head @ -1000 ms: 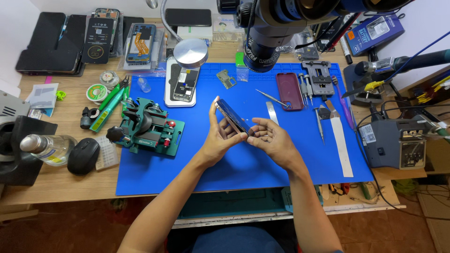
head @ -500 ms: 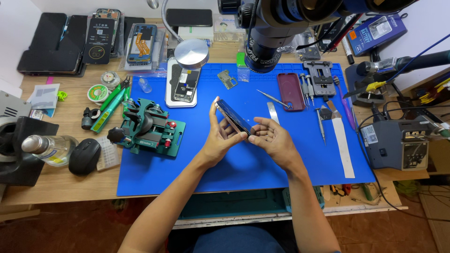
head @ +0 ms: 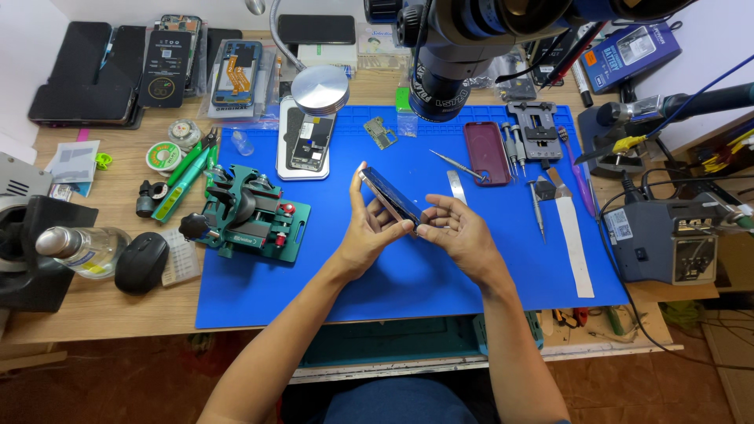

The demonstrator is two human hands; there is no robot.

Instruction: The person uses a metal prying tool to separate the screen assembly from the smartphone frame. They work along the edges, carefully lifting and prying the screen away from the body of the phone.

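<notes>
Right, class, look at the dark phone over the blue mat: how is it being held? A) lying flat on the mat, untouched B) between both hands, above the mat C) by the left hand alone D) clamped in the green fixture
B: the left hand and the right hand both grip the dark phone, tilted above the blue mat.

I'm at my phone-repair workshop: black microscope [head: 471,47] overhead, blue rubber work mat [head: 330,290] on the wooden table [head: 102,314], grey soldering station [head: 667,239], opened phones [head: 236,74].
</notes>
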